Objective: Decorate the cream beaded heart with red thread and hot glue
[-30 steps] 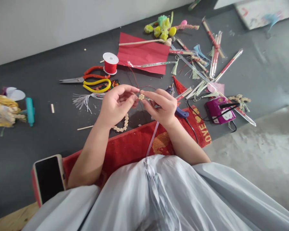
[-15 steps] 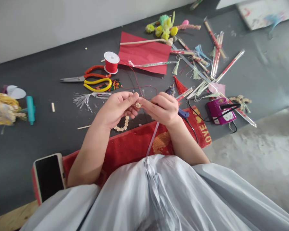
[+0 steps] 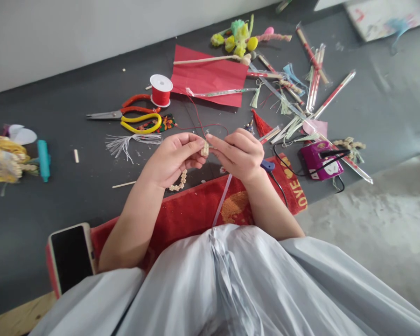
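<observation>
My left hand (image 3: 173,157) and my right hand (image 3: 240,154) meet above the dark floor, fingertips pinched together on a small cream bead flower (image 3: 205,148). A thin red thread (image 3: 199,122) runs from the flower up towards the red thread spool (image 3: 160,90). Below my left hand lies a curved strand of cream beads (image 3: 179,182) on the floor. A red cloth with gold print (image 3: 210,210) lies under my wrists, over my grey-clad lap.
Red-handled scissors (image 3: 117,112) and yellow-handled pliers (image 3: 142,123) lie at the left back. A red paper sheet (image 3: 210,77), tasselled sticks (image 3: 301,93), a purple device (image 3: 317,161) with black cable, and a phone (image 3: 72,258) surround me. Yellow yarn pieces (image 3: 3,158) sit far left.
Both hands dropped slightly then rose a little; the bead flower turned from facing me flat to edge-on between the fingertips.
</observation>
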`<action>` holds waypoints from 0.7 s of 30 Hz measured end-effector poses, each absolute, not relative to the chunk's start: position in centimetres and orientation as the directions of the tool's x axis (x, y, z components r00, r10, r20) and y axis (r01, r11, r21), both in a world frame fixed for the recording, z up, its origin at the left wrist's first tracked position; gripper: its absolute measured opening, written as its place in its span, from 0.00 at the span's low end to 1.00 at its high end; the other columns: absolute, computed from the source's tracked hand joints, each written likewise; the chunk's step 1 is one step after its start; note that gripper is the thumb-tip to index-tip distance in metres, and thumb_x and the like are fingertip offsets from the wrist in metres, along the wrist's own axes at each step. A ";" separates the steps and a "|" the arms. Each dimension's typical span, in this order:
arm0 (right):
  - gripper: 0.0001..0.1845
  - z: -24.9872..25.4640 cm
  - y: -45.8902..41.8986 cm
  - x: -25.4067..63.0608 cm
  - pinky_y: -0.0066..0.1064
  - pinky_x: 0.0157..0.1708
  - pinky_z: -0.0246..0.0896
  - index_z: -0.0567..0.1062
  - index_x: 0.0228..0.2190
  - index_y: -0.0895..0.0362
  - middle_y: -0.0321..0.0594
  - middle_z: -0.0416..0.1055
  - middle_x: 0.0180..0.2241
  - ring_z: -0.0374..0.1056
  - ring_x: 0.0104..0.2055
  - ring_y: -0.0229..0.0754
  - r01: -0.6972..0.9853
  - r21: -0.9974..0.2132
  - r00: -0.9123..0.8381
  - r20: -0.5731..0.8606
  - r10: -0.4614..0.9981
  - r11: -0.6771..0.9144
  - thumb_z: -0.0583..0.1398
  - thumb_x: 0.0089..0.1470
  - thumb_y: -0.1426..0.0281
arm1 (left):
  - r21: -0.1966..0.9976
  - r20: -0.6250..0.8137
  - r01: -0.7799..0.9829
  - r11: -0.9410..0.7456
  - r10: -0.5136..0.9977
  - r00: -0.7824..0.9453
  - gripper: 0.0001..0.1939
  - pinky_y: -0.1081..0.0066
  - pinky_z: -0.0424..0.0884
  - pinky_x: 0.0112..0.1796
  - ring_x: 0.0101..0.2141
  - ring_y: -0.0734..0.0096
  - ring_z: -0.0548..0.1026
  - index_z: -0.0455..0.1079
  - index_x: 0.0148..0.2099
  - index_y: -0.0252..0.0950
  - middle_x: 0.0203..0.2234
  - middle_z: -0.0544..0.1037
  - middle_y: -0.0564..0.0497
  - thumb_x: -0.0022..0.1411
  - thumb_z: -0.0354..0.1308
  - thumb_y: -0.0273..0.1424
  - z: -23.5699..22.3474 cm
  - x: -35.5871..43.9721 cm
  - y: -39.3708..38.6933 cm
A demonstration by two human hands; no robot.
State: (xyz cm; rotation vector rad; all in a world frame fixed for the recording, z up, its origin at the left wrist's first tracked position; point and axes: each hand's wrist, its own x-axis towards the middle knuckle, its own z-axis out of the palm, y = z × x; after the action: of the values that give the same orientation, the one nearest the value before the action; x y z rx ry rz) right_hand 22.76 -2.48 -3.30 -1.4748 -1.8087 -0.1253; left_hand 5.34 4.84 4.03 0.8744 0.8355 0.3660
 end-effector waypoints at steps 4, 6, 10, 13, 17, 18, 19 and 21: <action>0.17 -2.8 -2.5 22.4 0.38 0.37 0.69 0.83 0.46 0.51 0.40 0.68 0.30 0.67 0.32 0.41 0.811 -0.442 0.009 0.664 0.747 0.384 0.55 0.67 0.64 | 0.833 -0.430 -0.040 0.551 0.692 0.580 0.09 0.84 0.70 0.22 0.19 0.84 0.72 0.70 0.30 0.34 0.20 0.75 0.57 0.63 0.63 0.23 3.7 5.8 4.7; 0.17 -2.4 -2.6 22.2 0.37 0.38 0.70 0.82 0.47 0.53 0.42 0.72 0.33 0.69 0.34 0.41 0.766 -0.502 0.021 0.644 0.765 0.401 0.56 0.64 0.67 | 0.855 -0.408 -0.060 0.515 0.740 0.535 0.08 0.84 0.70 0.22 0.19 0.84 0.72 0.70 0.30 0.34 0.20 0.75 0.57 0.63 0.62 0.23 3.3 5.9 4.7; 0.22 -1.3 -2.6 22.1 0.37 0.42 0.73 0.80 0.50 0.56 0.45 0.77 0.39 0.74 0.39 0.43 0.704 -0.593 0.004 0.553 0.833 0.390 0.55 0.58 0.72 | 0.906 -0.367 -0.027 0.423 0.815 0.449 0.07 0.83 0.72 0.23 0.21 0.82 0.74 0.70 0.32 0.36 0.22 0.76 0.57 0.62 0.63 0.26 2.6 5.9 4.8; 0.24 0.3 -2.9 23.2 0.42 0.51 0.72 0.79 0.52 0.55 0.46 0.79 0.45 0.75 0.47 0.46 0.745 -0.614 0.042 0.433 0.901 0.261 0.54 0.57 0.74 | 0.925 -0.343 -0.003 0.380 0.837 0.426 0.07 0.82 0.72 0.24 0.21 0.81 0.75 0.69 0.33 0.37 0.23 0.77 0.57 0.61 0.64 0.27 2.2 5.8 4.9; 0.18 2.6 -4.8 26.0 0.47 0.51 0.69 0.81 0.49 0.56 0.48 0.79 0.43 0.75 0.46 0.52 0.866 -0.496 0.178 0.192 0.965 -0.061 0.56 0.61 0.68 | 0.928 -0.337 -0.006 0.372 0.847 0.412 0.07 0.82 0.71 0.23 0.20 0.82 0.74 0.69 0.32 0.36 0.22 0.77 0.57 0.61 0.63 0.26 2.0 6.0 4.9; 0.17 2.9 -5.5 26.7 0.46 0.48 0.69 0.81 0.47 0.56 0.48 0.80 0.41 0.76 0.44 0.52 0.890 -0.438 0.193 0.118 0.974 -0.123 0.57 0.61 0.67 | 0.928 -0.339 -0.003 0.373 0.848 0.407 0.07 0.82 0.71 0.23 0.20 0.83 0.74 0.69 0.32 0.36 0.22 0.76 0.57 0.61 0.63 0.26 2.0 6.1 4.9; 0.16 3.1 -6.2 27.3 0.46 0.47 0.69 0.81 0.45 0.56 0.48 0.80 0.40 0.75 0.42 0.53 0.911 -0.372 0.212 0.047 0.976 -0.180 0.58 0.61 0.66 | 0.928 -0.341 -0.001 0.373 0.849 0.403 0.07 0.82 0.71 0.23 0.20 0.83 0.73 0.68 0.32 0.36 0.21 0.76 0.57 0.61 0.63 0.26 2.0 6.2 4.9; 0.15 3.1 -7.6 28.1 0.47 0.45 0.69 0.81 0.44 0.57 0.49 0.79 0.39 0.75 0.42 0.55 0.931 -0.256 0.255 -0.060 0.965 -0.262 0.60 0.60 0.64 | 0.927 -0.344 -0.001 0.376 0.849 0.400 0.07 0.82 0.71 0.22 0.20 0.82 0.73 0.68 0.31 0.36 0.20 0.75 0.58 0.60 0.64 0.25 1.9 6.4 4.9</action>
State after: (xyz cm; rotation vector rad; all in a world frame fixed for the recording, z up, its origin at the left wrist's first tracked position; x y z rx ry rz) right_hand 28.07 -7.57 3.13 -2.3503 -1.7956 0.3055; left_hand 6.35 4.91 1.87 1.0432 1.0137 0.6839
